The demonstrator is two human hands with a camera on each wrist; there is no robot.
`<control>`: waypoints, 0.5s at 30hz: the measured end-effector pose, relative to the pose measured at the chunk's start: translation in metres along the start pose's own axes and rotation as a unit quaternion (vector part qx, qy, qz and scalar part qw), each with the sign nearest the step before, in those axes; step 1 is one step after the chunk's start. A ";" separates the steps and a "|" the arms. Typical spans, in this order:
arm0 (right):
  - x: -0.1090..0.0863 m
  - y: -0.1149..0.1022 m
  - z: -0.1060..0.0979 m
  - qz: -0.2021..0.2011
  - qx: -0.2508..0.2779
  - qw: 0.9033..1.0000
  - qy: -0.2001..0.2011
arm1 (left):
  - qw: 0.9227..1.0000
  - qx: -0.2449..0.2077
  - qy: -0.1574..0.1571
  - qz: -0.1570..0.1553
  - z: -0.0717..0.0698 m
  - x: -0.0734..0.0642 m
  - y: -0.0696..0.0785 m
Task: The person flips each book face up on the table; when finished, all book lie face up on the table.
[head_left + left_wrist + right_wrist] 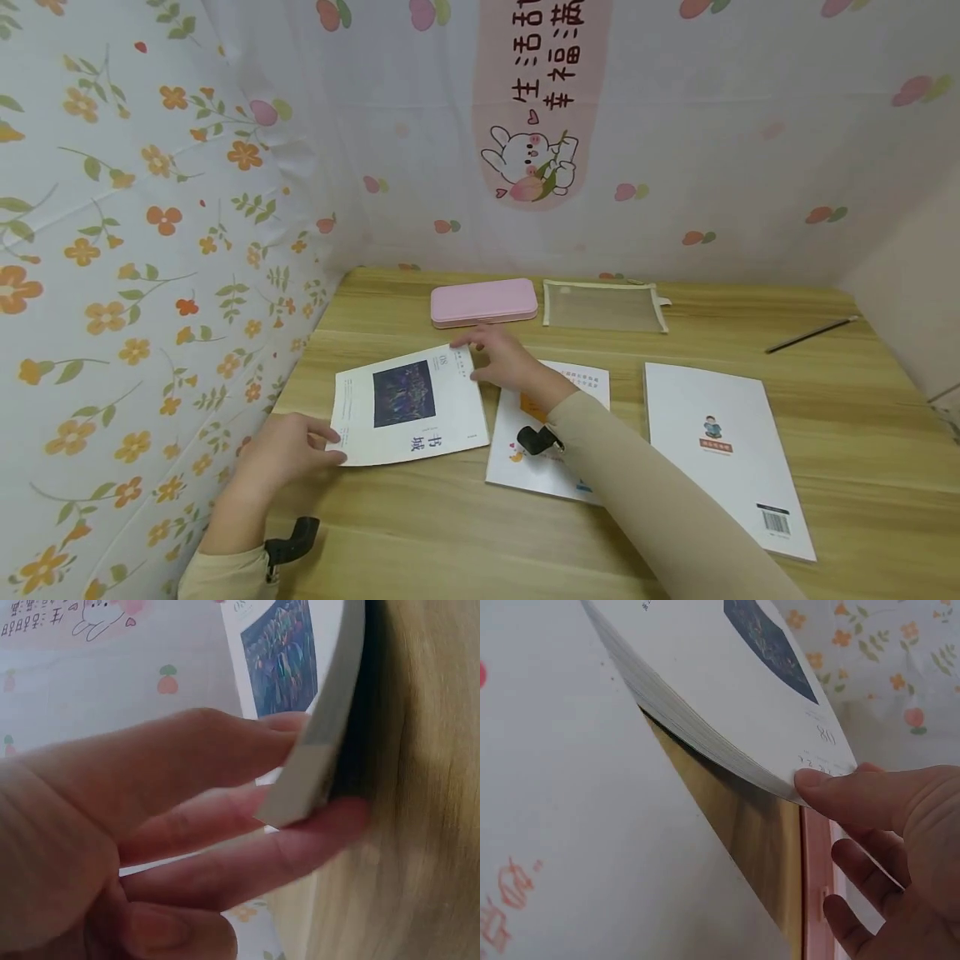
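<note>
A white magazine (pixel 356 400) with a dark square picture on its cover is held between both hands at the left of the table. My left hand (pixel 288 450) grips its near left corner, thumb on top and fingers underneath in the left wrist view. At the far right corner my right hand (pixel 498 358) pinches it, the thumb (pixel 814 784) on the cover. The pages bow, and the edges stand raised over the wood in both wrist views. Below my right forearm lies a white book (pixel 517 462) with an orange patch, partly hidden by the sleeve.
A pink pencil case (pixel 483 302) and a mesh zip pouch (pixel 603 308) lie along the back of the table (pixel 420 542). Another white book (pixel 720 483) with a barcode is at the right, with a pencil (pixel 812 334) beyond it. Patterned cloth hangs at the left and back.
</note>
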State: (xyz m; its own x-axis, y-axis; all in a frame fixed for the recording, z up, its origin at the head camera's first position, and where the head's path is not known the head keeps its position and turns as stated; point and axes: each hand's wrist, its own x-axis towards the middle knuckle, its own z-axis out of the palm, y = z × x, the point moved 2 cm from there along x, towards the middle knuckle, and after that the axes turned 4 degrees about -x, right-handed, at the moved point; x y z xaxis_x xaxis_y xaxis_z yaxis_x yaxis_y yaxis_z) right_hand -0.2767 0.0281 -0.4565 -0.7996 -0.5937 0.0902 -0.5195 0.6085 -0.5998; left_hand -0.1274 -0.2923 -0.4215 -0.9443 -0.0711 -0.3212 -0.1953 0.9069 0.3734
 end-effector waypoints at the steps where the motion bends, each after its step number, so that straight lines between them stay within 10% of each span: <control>1: 0.000 0.001 0.000 -0.003 -0.007 1.000 -0.002 | 1.000 0.007 -0.003 0.000 0.000 0.000 0.002; 15: -0.033 -0.013 0.005 0.048 -0.137 0.983 -0.110 | 0.998 0.032 -0.044 0.027 -0.005 0.009 0.007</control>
State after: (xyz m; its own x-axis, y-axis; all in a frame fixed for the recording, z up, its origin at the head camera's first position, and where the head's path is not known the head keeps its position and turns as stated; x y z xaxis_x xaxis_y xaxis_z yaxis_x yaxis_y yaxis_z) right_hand -0.2420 0.0369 -0.4553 -0.7802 -0.6076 -0.1486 -0.5303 0.7685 -0.3580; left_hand -0.1388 -0.2889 -0.4180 -0.9255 0.0122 -0.3785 -0.1256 0.9330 0.3371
